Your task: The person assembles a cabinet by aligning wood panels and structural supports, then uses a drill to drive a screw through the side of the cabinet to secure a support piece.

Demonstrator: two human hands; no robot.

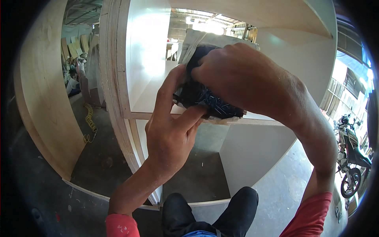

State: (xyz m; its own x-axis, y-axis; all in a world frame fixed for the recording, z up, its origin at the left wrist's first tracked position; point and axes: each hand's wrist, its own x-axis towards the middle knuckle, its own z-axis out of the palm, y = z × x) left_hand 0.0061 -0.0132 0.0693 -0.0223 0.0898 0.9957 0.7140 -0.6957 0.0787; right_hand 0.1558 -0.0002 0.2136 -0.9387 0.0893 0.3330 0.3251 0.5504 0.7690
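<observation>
The left hand [167, 136] holds the near left side of an open box [221, 38], its thumb and forefinger parted, the thumb over the near edge and the forefinger along the side; its remaining fingers are largely hidden. The right hand [246, 77] reaches over the box from the right, fingers curled; its fingertips are obscured, and whether they pinch anything cannot be told. Inside, black lining [199, 54] surrounds thin dark metal fasteners [216, 103], too blurred to identify as nails or screws. The box is at the front edge of a shelf [260, 121] in a white-faced cabinet [148, 51]; its contact with the shelf is hard to make out. Below, dark trousers [177, 213] are cut off by the lower edge. At left, a yellow coiled hose [90, 122] lies beyond a pale wooden panel [43, 91]; at far right stands a motorcycle [351, 150], distorted near the rim.
</observation>
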